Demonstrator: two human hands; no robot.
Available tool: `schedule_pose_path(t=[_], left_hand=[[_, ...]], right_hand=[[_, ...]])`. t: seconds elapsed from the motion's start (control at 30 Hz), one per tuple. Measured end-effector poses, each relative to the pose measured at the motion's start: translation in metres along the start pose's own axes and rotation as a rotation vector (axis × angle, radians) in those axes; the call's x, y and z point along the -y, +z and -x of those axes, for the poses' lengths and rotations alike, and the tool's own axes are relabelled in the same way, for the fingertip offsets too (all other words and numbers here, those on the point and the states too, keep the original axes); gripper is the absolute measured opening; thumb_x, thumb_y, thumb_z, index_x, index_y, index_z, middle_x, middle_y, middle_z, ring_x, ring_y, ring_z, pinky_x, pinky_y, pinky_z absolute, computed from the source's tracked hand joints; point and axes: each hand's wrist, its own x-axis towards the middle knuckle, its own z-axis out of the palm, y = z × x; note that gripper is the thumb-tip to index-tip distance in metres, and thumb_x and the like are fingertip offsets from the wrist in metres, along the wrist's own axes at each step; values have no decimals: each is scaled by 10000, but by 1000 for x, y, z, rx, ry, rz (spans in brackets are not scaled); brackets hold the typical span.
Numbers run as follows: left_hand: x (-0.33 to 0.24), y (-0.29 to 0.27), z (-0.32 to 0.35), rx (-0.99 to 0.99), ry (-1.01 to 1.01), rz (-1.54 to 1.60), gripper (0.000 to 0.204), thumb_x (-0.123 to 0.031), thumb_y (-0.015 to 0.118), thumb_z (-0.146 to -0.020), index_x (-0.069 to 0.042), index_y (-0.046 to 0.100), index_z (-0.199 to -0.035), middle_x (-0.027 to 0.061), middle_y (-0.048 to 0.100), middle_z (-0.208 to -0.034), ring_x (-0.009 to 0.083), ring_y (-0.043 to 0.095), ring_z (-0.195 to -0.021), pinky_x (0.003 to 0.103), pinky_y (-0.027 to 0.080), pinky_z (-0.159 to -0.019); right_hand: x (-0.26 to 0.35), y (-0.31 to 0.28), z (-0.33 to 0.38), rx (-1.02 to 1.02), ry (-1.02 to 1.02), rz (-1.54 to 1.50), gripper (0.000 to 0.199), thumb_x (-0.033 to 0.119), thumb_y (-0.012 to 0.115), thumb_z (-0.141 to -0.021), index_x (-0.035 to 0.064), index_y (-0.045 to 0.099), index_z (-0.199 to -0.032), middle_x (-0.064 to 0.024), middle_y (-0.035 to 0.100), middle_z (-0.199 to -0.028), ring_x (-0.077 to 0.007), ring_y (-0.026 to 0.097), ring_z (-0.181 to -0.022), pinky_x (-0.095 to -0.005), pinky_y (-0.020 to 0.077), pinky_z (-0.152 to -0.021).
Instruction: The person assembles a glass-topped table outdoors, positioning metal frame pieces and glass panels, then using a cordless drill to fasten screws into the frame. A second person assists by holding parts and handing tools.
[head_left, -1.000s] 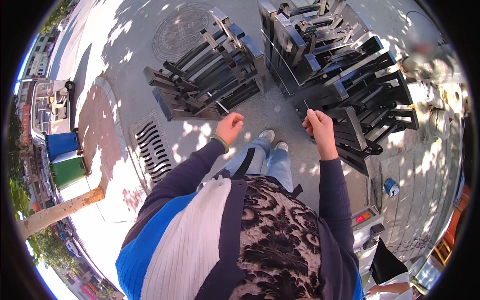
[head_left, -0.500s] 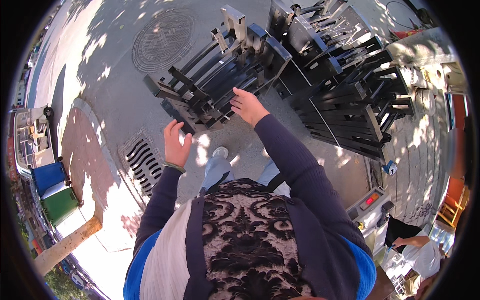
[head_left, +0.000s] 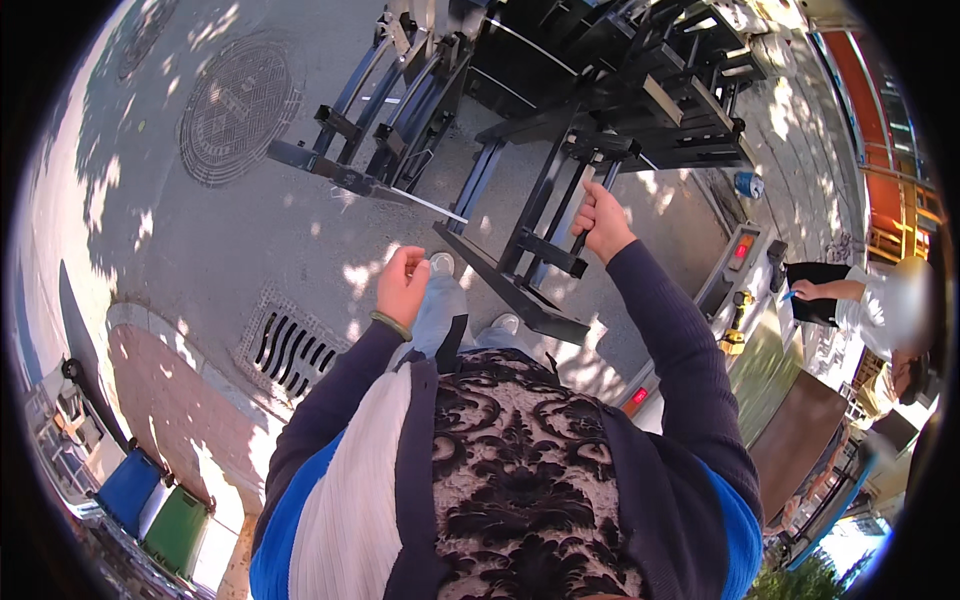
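Since the earlier frame, a black frame (head_left: 552, 253) has been brought to just before the feet, and the right grip (head_left: 606, 225) has been shifted from the left-hand frames (head_left: 385, 150) to it. One of its bars is held in the right grip, fingers closed around it. The left grip (head_left: 402, 292) is left loosely curled, partly open, with nothing seen in it, near the left shoe (head_left: 442, 263). The frame is stood on the ground (head_left: 330, 240), its base bar laid slantwise near the shoes. Its far end is overlapped in view with the right-hand stack (head_left: 650, 100); whether they are touching cannot be told. A manhole cover (head_left: 240, 108) is seen beyond, to the left.
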Motion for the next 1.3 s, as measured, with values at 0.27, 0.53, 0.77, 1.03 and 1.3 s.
schedule_pose_path(t=[0.27,0.53,0.77,1.03,1.3], left_hand=[[-51,215,-28,681,-737,559,770,-580,520,-864,14,344,-1323,214,493,-1242,283,520,-1088,386,470,-857],[-89,460,141,842,-1017,1005,297,-276,548,-860,-46,604,-1039,104,644,-1078,299,591,-1024,482,441,-941],[-197,485,344,1338,-840,936,250,-162,646,-808,-48,579,-1020,80,630,-1029,225,605,-963,369,499,-878],[-239,581,463,1748,-555,606,175,-170,609,-828,-67,592,-969,44,638,-955,174,610,-880,299,508,-767],[-250,722,517,1857,-326,318,114,-23,670,-754,-62,624,-850,-21,611,-794,86,570,-750,237,446,-670]], right_hand=[[-15,-212,298,-108,-101,268,480,284,554,-914,178,264,-546,80,252,-468,-62,200,-361,-247,138,-360],[-189,-382,541,-489,-484,313,203,170,662,-835,98,553,-681,91,371,-554,-10,296,-451,-204,188,-419],[-375,-555,602,-987,-798,-132,106,53,559,-812,52,537,-708,28,421,-582,-60,355,-486,-229,257,-453],[-449,-610,515,-1719,-691,-88,225,152,581,-847,-26,573,-985,-88,627,-896,-161,583,-801,-275,456,-701],[-237,-608,488,-622,-1361,-1137,766,520,610,-833,-3,363,-1335,-233,459,-1303,-322,491,-1169,-425,392,-1000]])
